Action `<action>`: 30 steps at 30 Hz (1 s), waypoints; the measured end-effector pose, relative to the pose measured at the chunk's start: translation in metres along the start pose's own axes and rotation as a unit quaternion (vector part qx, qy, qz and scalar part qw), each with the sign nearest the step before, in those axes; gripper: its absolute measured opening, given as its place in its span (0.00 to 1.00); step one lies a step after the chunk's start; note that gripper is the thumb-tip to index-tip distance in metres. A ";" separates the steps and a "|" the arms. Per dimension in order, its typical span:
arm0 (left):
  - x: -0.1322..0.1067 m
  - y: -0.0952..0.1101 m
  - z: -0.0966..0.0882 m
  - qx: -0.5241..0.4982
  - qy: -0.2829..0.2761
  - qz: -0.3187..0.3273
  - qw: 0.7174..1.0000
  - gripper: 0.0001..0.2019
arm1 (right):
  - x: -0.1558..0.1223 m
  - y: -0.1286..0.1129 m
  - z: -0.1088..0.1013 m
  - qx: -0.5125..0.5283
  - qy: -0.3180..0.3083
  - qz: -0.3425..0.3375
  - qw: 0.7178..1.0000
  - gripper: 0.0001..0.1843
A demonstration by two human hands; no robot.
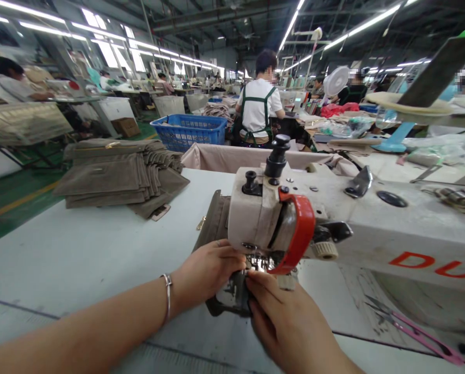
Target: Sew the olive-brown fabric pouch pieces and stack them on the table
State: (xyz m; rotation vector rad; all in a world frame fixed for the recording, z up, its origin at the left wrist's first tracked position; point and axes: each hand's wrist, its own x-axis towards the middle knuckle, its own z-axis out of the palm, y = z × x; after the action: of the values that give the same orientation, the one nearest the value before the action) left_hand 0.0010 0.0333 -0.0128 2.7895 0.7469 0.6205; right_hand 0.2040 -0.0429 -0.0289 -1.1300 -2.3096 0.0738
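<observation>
Fabric piece: a dark brown flat fabric piece with a gold zip pull (213, 223) lies at frame centre, partly hidden beneath the white metal sewing-machine head with red guard (251, 208).
Long axis: as far as it shows, away from me, its far end leaning left.
Left hand: my left hand (217, 267) lies on its left side, fingers together; I cannot tell whether the thumb grips.
Right hand: my right hand (290, 311) seems to pinch its right edge; both hands touch it, neither nearer.
Blue plastic lattice basket (193, 136): upper centre, pale contents unclear.
Pink cloth-lined bin (224, 158): behind the machine, inside hidden.
</observation>
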 end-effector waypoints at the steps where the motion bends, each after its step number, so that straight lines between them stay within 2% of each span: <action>1: 0.002 -0.002 0.000 0.002 -0.005 -0.006 1.000 0.09 | 0.000 0.001 0.001 -0.002 0.009 -0.006 1.000 0.17; 5: 0.006 -0.005 0.000 0.004 0.000 -0.019 1.000 0.09 | 0.001 0.002 0.001 0.003 0.018 -0.010 1.000 0.16; 10: 0.005 -0.008 0.003 0.023 -0.006 -0.030 0.999 0.11 | 0.002 0.000 0.002 0.014 0.001 0.025 1.000 0.15; 18: 0.004 -0.008 0.003 0.039 0.005 -0.042 0.998 0.11 | 0.003 -0.001 0.002 0.028 -0.022 0.044 0.998 0.15; 25: 0.005 0.005 0.000 0.038 0.025 -0.073 0.996 0.10 | 0.004 -0.001 0.001 0.034 -0.036 0.048 0.998 0.14; 30: 0.011 0.018 -0.001 0.036 -0.002 -0.107 0.994 0.12 | 0.003 -0.002 -0.001 0.045 -0.026 0.052 0.997 0.14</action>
State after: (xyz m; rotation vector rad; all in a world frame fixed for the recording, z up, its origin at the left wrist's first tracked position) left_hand 0.0168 0.0233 -0.0027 2.7221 1.0689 0.5568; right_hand 0.2015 -0.0415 -0.0264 -1.2155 -2.2669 0.2455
